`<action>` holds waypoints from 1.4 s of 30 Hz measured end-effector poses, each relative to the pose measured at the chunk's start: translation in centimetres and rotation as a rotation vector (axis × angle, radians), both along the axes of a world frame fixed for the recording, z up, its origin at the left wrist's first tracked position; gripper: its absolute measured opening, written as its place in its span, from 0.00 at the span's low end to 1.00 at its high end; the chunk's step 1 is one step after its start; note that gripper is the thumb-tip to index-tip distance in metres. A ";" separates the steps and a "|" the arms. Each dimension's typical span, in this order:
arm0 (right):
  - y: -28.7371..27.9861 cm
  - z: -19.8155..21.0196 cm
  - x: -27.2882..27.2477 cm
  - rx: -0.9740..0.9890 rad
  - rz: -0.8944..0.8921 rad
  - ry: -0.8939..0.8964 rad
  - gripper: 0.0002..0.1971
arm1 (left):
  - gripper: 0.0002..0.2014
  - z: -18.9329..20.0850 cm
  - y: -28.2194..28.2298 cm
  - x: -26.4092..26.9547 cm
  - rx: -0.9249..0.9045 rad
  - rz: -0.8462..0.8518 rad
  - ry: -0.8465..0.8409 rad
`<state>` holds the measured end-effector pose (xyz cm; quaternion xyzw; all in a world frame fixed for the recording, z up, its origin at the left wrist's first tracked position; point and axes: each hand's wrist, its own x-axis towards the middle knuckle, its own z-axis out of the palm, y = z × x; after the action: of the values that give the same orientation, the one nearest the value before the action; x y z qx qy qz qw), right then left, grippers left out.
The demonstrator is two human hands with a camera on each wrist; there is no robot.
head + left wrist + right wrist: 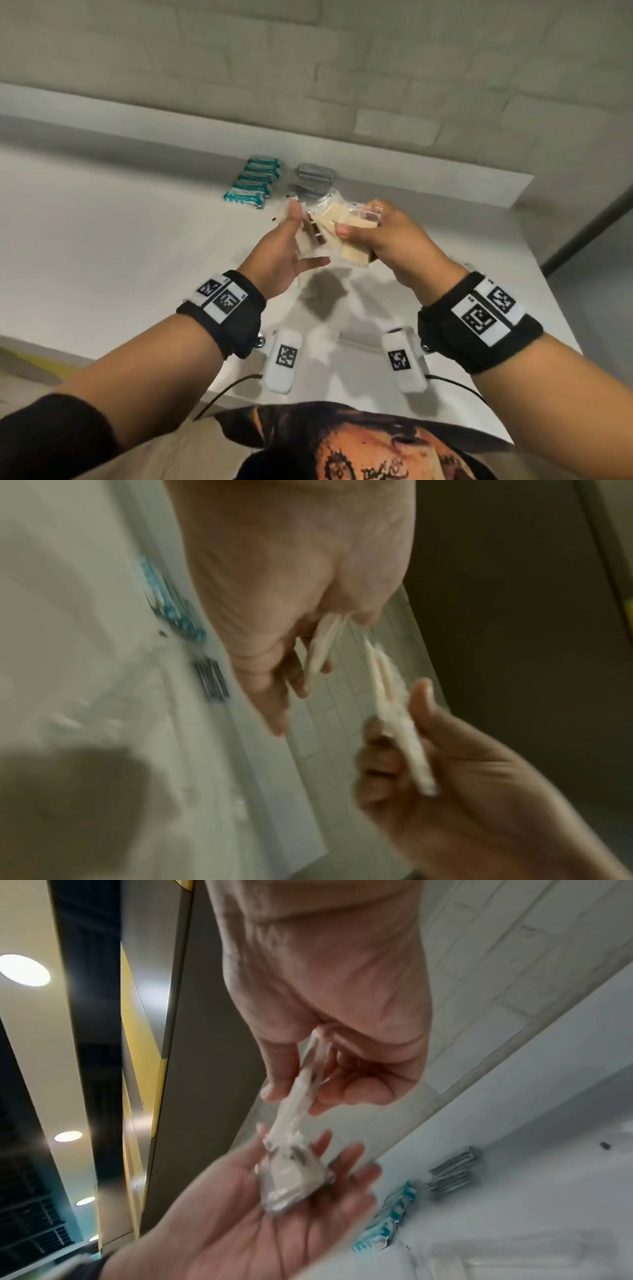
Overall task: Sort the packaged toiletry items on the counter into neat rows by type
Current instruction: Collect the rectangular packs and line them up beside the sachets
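Note:
Both hands are raised above the white counter (137,222), close together. My left hand (287,243) grips a small stack of clear-wrapped cream packets (303,240) between thumb and fingers; in the right wrist view one packet (291,1175) lies across its palm (240,1218). My right hand (380,236) pinches more cream packets (346,221), fanned out and touching the left stack; the right wrist view shows one (308,1069) between thumb and fingers. A row of teal packets (251,183) and a pile of grey packets (315,178) lie side by side near the back wall.
The counter ends in a raised ledge against a pale brick wall (308,68). Its right edge (534,260) drops off beside a dark floor. Small dark specks (274,219) lie in front of the teal row. Bare counter spreads left of the packets.

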<state>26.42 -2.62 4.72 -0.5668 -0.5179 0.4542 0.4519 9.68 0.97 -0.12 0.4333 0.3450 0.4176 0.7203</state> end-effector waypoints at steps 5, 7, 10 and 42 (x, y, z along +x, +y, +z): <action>0.3 -0.9 -1.3 0.027 -0.025 -0.132 0.07 | 0.18 2.4 -0.3 2.2 0.079 -0.128 -0.074; 0.4 -1.3 -1.1 0.022 -0.020 -0.116 0.06 | 0.11 2.5 0.0 2.3 0.059 -0.099 -0.088; 0.6 -1.2 -0.3 0.008 -0.026 -0.037 0.11 | 0.17 2.4 0.9 2.2 -0.002 -0.014 -0.068; 1.2 -3.3 2.7 0.361 -0.241 -0.517 0.05 | 0.01 1.8 4.3 4.5 0.040 -0.072 -0.047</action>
<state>29.11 -1.40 1.38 -0.6313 -0.6167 0.1394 0.4491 14.21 5.28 1.65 0.4497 0.3038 0.4082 0.7341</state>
